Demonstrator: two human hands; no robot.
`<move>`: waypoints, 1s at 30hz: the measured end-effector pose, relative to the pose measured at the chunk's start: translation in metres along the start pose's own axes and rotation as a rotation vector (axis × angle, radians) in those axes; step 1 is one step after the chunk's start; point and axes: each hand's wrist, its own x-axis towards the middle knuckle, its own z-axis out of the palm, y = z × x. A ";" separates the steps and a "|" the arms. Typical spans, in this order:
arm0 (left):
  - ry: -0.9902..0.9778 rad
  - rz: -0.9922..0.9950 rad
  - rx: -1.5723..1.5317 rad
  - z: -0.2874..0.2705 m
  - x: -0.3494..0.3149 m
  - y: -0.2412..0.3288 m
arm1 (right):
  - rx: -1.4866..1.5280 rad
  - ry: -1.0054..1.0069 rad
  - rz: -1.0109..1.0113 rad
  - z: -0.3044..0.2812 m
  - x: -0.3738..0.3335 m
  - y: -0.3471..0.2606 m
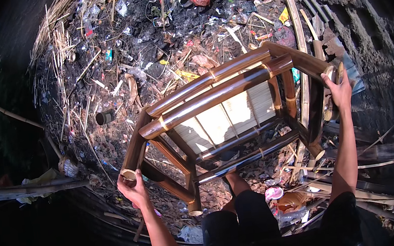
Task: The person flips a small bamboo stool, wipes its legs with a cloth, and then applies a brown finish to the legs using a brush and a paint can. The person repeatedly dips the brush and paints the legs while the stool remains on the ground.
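In front of my body hangs a dark, glossy bamboo chair (217,90), tilted, with thick poles and a pale slatted panel (234,114) inside its frame. Sun and shadow fall across that panel. My left hand (134,189) is closed around the cut end of a pole at the chair's left side, thumb against the bamboo. On the opposite side, my right hand (339,91) grips cut pole ends near the upper right corner. Both arms are spread wide. The chair's lower rails pass in front of my legs, hiding part of them.
Litter, dry leaves and dark ash (151,46) cover the ground. A short cut bamboo piece (105,116) lies to the left. Long bamboo strips (301,51) run along the right, beside a rough wall (362,21). Near my feet lie an amber plastic bottle (291,201) and loose canes.
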 end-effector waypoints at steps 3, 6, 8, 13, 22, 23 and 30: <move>0.032 0.001 -0.241 0.004 -0.039 -0.022 | 0.087 0.043 -0.013 -0.025 -0.019 0.011; 0.021 -0.033 -0.251 -0.040 -0.086 -0.030 | 0.161 -0.029 0.016 -0.053 -0.066 0.057; 0.040 -0.026 -0.295 -0.050 -0.113 -0.056 | 0.122 -0.051 0.031 -0.072 -0.087 0.064; -0.013 -0.130 -0.349 -0.092 -0.185 -0.066 | 0.214 -0.118 0.125 -0.110 -0.150 0.102; 0.045 -0.868 -0.917 -0.145 -0.277 -0.111 | -0.137 -0.559 0.286 -0.210 -0.151 0.161; 0.065 -0.891 -0.869 -0.147 -0.283 -0.121 | -0.123 -0.572 0.331 -0.210 -0.137 0.134; 0.198 -0.975 -0.866 -0.134 -0.289 -0.097 | 0.199 -0.808 0.356 -0.072 0.006 0.145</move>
